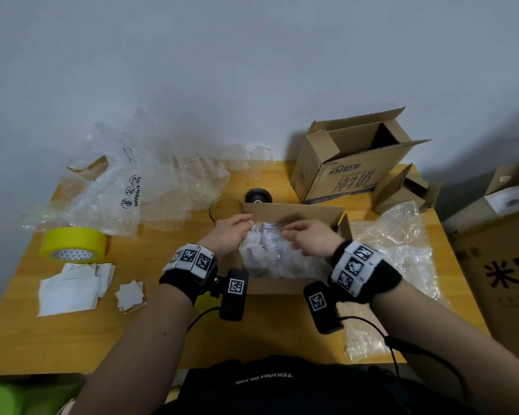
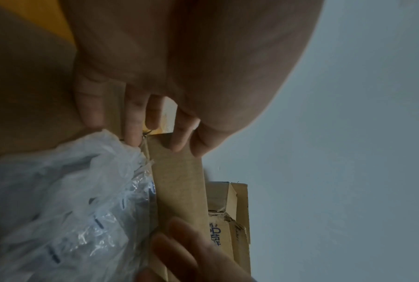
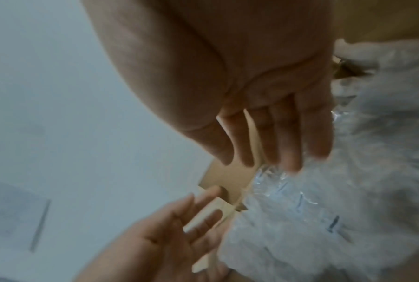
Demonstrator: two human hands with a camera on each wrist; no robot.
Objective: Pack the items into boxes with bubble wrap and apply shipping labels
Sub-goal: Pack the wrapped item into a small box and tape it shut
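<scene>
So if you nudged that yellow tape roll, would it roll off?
Probably not: the tape roll seems to lie flat on the table, so it would likely slide. It looks thick and stiff, so it should lift without flopping.

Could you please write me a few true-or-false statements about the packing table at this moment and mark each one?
1. Both hands, left and right, are over the small box. True.
2. The yellow tape roll lies inside the small box. False: it sits on the table, to the left.
3. Crumpled plastic wrap fills the small box. True.
4. The milk carton box is sealed shut. False: its flaps stand open.
</scene>
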